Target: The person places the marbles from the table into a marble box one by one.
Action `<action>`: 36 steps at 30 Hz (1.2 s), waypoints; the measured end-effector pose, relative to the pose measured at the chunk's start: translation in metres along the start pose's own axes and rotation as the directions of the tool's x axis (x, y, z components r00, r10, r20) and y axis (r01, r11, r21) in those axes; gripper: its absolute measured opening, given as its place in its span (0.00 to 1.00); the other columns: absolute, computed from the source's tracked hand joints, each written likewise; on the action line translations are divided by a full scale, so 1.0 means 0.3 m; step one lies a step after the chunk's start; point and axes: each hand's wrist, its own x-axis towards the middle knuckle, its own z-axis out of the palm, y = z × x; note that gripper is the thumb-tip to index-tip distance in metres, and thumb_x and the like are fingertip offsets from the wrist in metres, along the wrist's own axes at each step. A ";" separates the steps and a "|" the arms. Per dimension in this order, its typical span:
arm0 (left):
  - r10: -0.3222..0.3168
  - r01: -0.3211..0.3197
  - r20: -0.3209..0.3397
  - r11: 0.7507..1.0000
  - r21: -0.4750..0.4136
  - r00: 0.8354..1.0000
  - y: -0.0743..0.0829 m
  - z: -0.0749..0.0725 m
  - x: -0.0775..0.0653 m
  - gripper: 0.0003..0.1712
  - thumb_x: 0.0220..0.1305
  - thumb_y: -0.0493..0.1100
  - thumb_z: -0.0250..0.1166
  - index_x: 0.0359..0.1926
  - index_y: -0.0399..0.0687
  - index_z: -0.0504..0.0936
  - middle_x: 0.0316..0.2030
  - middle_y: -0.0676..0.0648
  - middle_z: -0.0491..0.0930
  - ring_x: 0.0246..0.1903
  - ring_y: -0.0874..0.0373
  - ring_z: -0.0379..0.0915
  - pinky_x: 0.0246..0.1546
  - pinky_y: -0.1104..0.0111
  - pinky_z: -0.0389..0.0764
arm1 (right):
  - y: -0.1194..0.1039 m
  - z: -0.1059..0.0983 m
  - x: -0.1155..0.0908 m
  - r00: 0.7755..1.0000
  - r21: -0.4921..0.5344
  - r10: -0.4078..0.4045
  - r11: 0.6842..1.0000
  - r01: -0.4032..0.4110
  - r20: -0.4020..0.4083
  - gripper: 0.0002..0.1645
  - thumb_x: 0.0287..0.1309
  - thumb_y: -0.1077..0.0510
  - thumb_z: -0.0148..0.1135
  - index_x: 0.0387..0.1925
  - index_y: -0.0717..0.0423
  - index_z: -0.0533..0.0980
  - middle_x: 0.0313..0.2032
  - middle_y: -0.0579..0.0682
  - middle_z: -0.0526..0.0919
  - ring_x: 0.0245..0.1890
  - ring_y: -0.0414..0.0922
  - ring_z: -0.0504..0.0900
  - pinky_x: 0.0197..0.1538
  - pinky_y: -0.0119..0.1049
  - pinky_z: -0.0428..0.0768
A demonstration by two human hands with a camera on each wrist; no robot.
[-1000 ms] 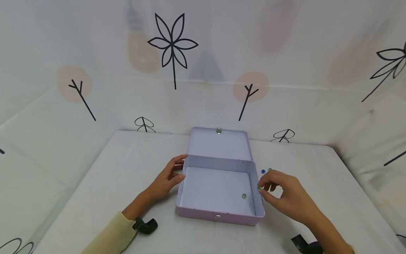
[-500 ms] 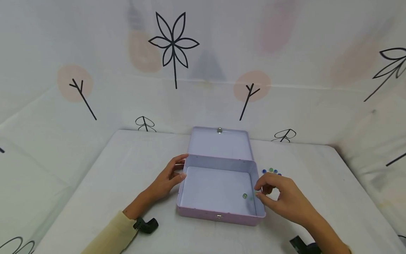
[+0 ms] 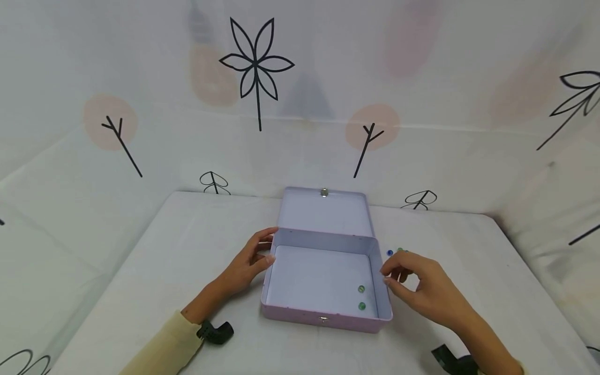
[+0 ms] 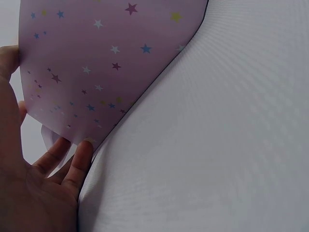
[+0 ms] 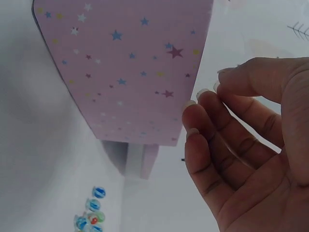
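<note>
A lilac lidded tin box with small printed stars stands on the white cloth, its lid tipped back. My left hand holds its left side, thumb over the rim and fingers along the outer wall. On the box floor near the right wall lie a green marble and a second green marble. My right hand is at the right rim, fingers loosely bent, with nothing between thumb and fingertips. In the right wrist view it hovers beside the starred right wall.
Beyond the right hand, a blue marble lies with other marbles on the cloth, partly hidden; the right wrist view shows several, including a blue marble. A white sheet with line-drawn plants hangs close behind the lid.
The right hand has carried a green marble over the right rim, let it go inside the box, and drawn back to the rim. The left hand has stayed put.
</note>
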 end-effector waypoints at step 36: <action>0.015 -0.015 0.003 1.000 0.001 1.000 0.000 -0.001 -0.002 0.37 0.80 0.49 0.59 0.82 0.72 0.56 0.75 0.47 0.65 0.73 0.46 0.65 0.62 0.67 0.77 | 0.184 -0.001 -0.018 0.988 -0.131 0.117 0.983 -0.130 -0.101 0.19 0.53 0.73 0.76 0.43 0.53 0.83 0.42 0.48 0.84 0.32 0.34 0.78 0.34 0.29 0.81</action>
